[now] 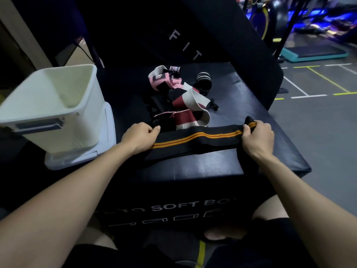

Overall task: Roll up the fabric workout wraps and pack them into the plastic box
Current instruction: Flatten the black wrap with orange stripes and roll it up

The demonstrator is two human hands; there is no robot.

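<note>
We've got the long black fabric wrap with twin orange stripes stretched flat across the near part of the black padded vinyl plyo box, running left to right with the right end slightly farther from us. Our left hand pinches the wrap's left end, thumb and fingers curled on the fabric edge. Our right hand grips the right end, fingers wrapped round a bunched bit of it where the orange stripes fold over. Wrap is unrolled; it lies on the box top between the two hands. Just behind it, touching or overlapping its far edge, sits a loose maroon, white and black striped wrap, partly curled. Behind that, a pink and white wrap, loosely bundled. To the right of the pink one, a small black roll with white stripes, already rolled by the look of it. Some black straps lie mixed into the pile; we can't tell which wrap they belong to. The white plastic box stands on the left side of the padded box, well apart from the wraps, open top, grey latch handle facing us; nothing visible inside from this angle. It rests on a white flat lid. Front face of the padded box carries white lettering, partly readable as "SOFT BO". Grey gym floor with yellow and white lines is off to the right.
</note>
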